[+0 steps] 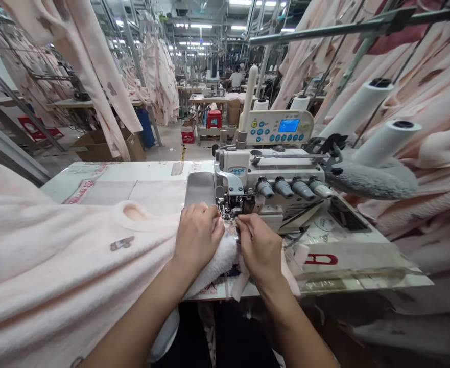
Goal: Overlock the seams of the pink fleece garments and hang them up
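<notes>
Both arms are bare and reach forward from the bottom edge, converging at centre. Left hand (197, 237) is palm down, knuckles up, fingers (208, 211) together with the tips bent downward. Right hand (261, 250) sits just beside it with a narrow gap, wrist straight. Its thumb and forefinger (243, 221) are pinched together and the other fingers are curled under.

Thread cones (386, 142), hanging garments (159, 76), maybe crate (214, 118).

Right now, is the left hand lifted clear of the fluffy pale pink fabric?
No, the left hand lies palm down on the fluffy pale pink fabric, just beside the presser foot of the white sewing machine.
</notes>
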Demonstrator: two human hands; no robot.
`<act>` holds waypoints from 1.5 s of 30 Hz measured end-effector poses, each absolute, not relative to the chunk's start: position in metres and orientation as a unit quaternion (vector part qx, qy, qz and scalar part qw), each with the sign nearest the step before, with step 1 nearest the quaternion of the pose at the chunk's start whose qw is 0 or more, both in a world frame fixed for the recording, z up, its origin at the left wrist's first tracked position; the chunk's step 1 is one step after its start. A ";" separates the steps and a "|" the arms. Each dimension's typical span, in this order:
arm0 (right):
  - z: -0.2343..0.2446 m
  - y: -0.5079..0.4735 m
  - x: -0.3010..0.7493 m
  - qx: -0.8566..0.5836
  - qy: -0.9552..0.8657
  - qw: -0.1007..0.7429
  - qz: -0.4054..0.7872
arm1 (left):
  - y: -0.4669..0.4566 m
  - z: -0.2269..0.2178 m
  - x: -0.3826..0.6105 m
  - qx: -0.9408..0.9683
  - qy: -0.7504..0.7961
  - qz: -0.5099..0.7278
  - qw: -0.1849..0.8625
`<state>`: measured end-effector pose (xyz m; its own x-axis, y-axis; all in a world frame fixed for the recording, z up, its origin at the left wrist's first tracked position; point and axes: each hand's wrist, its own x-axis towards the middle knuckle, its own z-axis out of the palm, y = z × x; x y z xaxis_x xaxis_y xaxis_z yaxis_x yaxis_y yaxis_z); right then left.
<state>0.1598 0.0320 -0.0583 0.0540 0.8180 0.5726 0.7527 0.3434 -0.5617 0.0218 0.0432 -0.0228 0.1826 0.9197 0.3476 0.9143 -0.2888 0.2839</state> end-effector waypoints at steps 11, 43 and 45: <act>-0.081 -0.013 0.165 -0.522 -0.682 0.511 0.041 | 0.047 -0.001 0.000 0.844 0.522 0.118 0.033; -0.046 0.030 0.165 -0.593 -0.642 0.462 0.149 | 0.045 -0.007 0.017 0.802 0.576 0.154 0.034; -0.049 0.031 0.164 -0.589 -0.643 0.470 0.137 | 0.046 -0.008 0.018 0.804 0.573 0.157 0.028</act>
<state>0.1644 0.0307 -0.0486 0.1359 0.8867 0.4420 0.6291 0.2674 -0.7299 0.0184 0.0461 -0.0075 0.2934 0.9303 0.2200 0.9128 -0.3410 0.2248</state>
